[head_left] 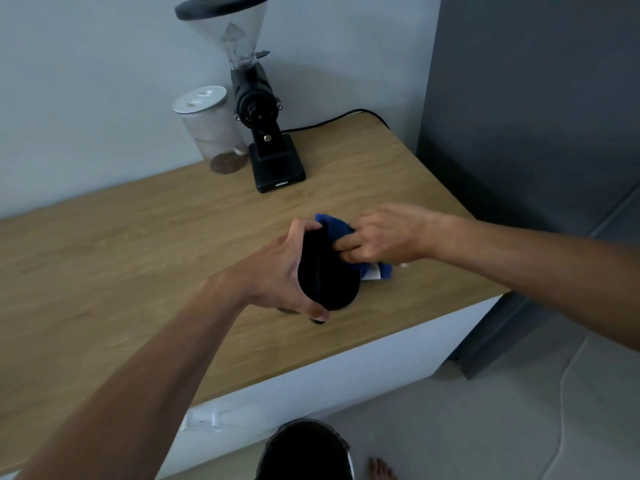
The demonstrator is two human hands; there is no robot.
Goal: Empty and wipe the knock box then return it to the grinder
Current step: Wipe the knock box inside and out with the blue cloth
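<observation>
A person stands at a wooden counter (145, 244), wiping out a black knock box (327, 271) held just above its near edge. A dark bin (304, 452) sits on the floor below the grip, near the person's bare foot (381, 471).

The left hand (277, 271) is clamped on the box from the left, thumb hooked over the upper rim and fingers curled under the bottom, with the box tipped so its mouth faces right. The right hand (384, 239) is closed on a blue cloth (334, 225), its fingers pushing the cloth into the mouth. A fold of cloth with a white strip hangs out to the right of the grip and appears to touch the counter.

The hold is one-handed on a smooth shell. A hard push from the cloth hand could twist the box out of the left fingers and send it over the counter edge. Loose grounds could also be swept onto the wood; whether any remain inside cannot be seen.

Well beyond the grip, against the wall, stands the grinder (263, 133), its base bare and ready for the box. Just left of it is a clear jar (211, 129), and a careless return could knock it. The grinder's cord (339, 117) trails right.
</observation>
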